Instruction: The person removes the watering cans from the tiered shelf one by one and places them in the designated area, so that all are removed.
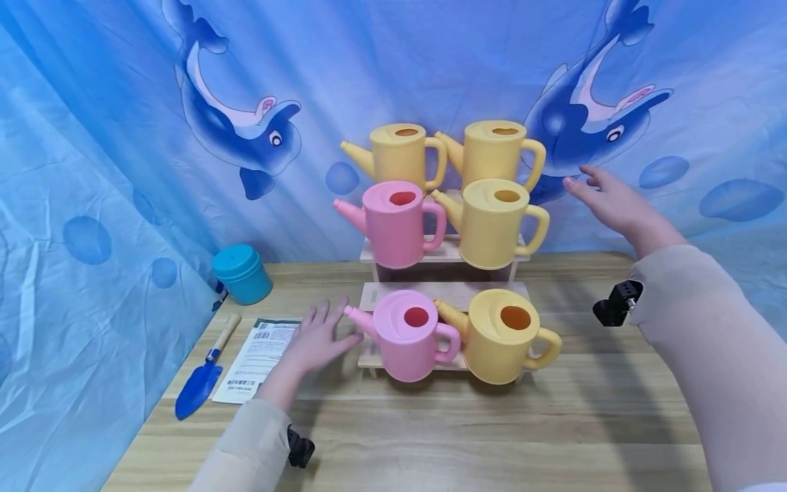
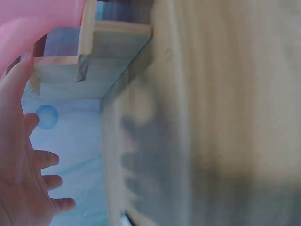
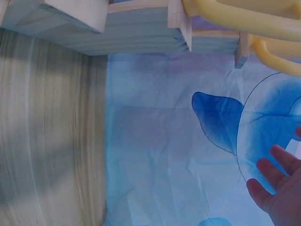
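My left hand (image 1: 318, 342) is spread, with nothing in it, just left of the spout of the front pink watering can (image 1: 406, 345). In the left wrist view its thumb overlaps the edge of the stepped wooden stand (image 2: 113, 52). My right hand (image 1: 617, 205) is raised with fingers extended, to the right of the upper cans. A front yellow watering can (image 1: 501, 342) stands beside the front pink one. On the middle step sit another pink can (image 1: 396, 232) and a pale yellow can (image 1: 492, 232). Behind them are a left yellow can (image 1: 399, 157) and a right yellow can (image 1: 492, 154). All spouts point left.
On the table (image 1: 430, 437), left of the stand, lie a printed seed packet (image 1: 255, 362) and a blue trowel (image 1: 199, 386) with a wooden handle. A teal lidded pot (image 1: 242, 275) is at the back left. A blue dolphin curtain (image 1: 369, 61) hangs behind.
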Demonstrator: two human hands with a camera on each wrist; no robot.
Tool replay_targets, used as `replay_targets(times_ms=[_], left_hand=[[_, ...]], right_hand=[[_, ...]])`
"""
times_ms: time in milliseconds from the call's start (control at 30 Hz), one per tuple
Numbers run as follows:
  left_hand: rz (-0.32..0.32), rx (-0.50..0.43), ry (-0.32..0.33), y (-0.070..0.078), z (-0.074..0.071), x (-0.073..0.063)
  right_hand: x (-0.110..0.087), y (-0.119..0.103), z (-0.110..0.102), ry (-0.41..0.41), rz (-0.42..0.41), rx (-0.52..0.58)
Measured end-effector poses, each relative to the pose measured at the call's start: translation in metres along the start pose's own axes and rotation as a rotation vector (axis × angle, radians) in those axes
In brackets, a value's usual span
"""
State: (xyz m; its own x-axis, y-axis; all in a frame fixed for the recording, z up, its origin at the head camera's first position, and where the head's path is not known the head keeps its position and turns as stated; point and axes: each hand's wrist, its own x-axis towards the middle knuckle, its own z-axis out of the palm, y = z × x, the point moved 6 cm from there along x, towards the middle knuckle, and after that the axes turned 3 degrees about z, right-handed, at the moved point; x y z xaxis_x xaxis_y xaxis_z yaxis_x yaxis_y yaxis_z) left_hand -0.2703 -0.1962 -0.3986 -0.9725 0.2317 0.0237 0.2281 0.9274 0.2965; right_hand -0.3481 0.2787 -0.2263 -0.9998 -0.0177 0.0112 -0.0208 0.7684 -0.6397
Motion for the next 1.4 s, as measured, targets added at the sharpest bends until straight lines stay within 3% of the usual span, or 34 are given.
replay_targets(times_ms=[567, 833, 1067, 1267, 1400], left_hand=[[0.060, -0.152, 0.040, 0.001, 0.040, -0.018], [0.065, -0.280, 0.056, 0.001, 0.052, -0.017], [0.092, -0.375, 0.111, 0.000, 0.060, -0.017], [0.068, -0.500, 0.121, -0.001, 0.064, -0.015], [0.094, -0.517, 0.146, -0.001, 0.066, -0.010]], right_hand=[[0.001, -0.018, -0.003, 0.049, -0.008, 0.124], [0.003, -0.028, 0.000, 0.060, 0.001, 0.187], [0.006, -0.037, 0.004, 0.066, 0.005, 0.252], [0.014, -0.052, 0.007, 0.069, 0.005, 0.299], [0.023, -0.061, 0.010, 0.054, -0.004, 0.349]])
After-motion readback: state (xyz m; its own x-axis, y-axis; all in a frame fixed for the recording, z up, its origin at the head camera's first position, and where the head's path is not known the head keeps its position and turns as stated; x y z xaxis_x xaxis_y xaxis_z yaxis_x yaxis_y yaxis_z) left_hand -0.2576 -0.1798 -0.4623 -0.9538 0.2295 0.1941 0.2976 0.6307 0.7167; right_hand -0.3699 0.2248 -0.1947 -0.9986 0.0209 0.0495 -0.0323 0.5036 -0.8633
